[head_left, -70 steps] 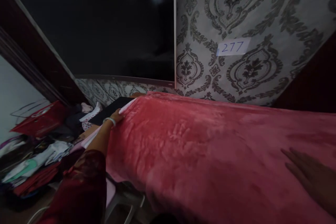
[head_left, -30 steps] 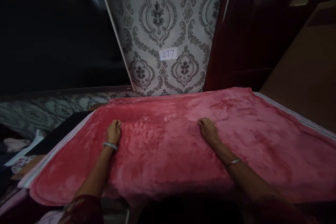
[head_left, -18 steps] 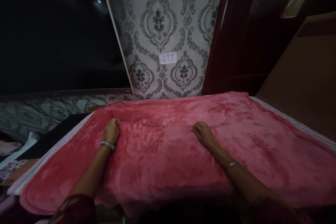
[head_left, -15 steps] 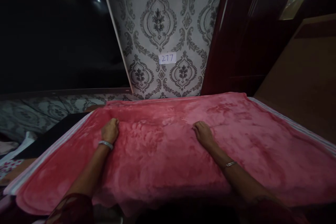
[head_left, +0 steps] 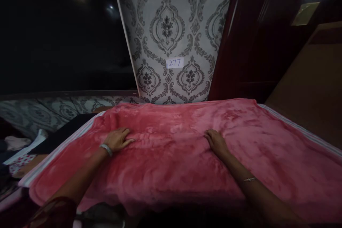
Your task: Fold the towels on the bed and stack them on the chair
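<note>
Across the middle of the view, a red plush blanket (head_left: pixel 171 153) spread flat over a raised surface, near edge drooping toward the camera, far edge close under the patterned wallpaper (head_left: pixel 171 32). On its left half, left hand (head_left: pixel 117 139) palm down, fingers spread wide and pointing right, pressed flat to the pile, gripping nothing; silver bangle (head_left: pixel 106 149) on the wrist. On its middle, right hand (head_left: pixel 216 141) also palm down, fingers together and loosely curled, knuckles toward the wall, resting on the cloth with nothing held; thin bracelet (head_left: pixel 249 179) farther back on the forearm. Hands well apart, both lying short of the far edge. Along the blanket's left and right borders, a pale striped sheet (head_left: pixel 60 146) showing beneath. On the wallpaper, a small white label reading 277 (head_left: pixel 175 62). To the left, a large dark glossy panel (head_left: pixel 58 35) with two reflected lights; to the right, dark red woodwork (head_left: pixel 256 42). At far left, below the bed's level, a heap of loose clothes (head_left: pixel 18 149), too dim to sort out.
</note>
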The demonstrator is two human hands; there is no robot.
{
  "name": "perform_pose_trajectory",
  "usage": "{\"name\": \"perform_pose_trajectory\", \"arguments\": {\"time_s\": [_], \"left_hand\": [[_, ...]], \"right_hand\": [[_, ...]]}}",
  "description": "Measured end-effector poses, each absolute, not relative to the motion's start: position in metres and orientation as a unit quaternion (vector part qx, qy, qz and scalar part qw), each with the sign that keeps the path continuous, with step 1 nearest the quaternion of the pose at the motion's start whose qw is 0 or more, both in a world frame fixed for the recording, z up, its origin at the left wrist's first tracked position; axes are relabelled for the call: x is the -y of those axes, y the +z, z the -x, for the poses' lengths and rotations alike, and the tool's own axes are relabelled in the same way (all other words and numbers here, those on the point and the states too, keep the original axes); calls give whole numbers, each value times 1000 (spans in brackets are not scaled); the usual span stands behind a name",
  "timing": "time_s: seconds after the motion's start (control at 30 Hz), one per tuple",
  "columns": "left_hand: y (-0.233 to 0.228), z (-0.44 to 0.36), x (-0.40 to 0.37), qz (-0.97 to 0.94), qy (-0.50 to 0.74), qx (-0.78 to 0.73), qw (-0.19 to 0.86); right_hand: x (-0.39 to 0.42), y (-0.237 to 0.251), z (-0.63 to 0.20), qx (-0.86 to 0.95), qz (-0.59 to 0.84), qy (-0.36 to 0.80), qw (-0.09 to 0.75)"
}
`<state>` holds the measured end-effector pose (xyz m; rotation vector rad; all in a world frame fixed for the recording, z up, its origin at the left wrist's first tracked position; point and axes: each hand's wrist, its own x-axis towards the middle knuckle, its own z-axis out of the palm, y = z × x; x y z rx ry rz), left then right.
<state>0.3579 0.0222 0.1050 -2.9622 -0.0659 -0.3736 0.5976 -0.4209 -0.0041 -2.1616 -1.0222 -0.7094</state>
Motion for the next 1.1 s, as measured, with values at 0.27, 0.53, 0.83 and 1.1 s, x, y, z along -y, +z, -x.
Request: {"name": "perform_pose_trajectory", "arguments": {"time_s": [0.27, 0.53, 0.83, 1.1], "left_hand": [[116, -363, -25, 981, -137, 58, 122], [125, -348, -15, 963, -219, 39, 150], [79, -323, -4, 975, -206, -15, 79], [76, -305, -12, 984, -157, 36, 77]], "right_hand": [[417, -5, -591, 429, 814, -231, 317], [420, 13, -583, 415, 792, -309, 323], [446, -2, -573, 444, 771, -307, 339], [455, -17, -578, 388, 790, -321, 350]]}}
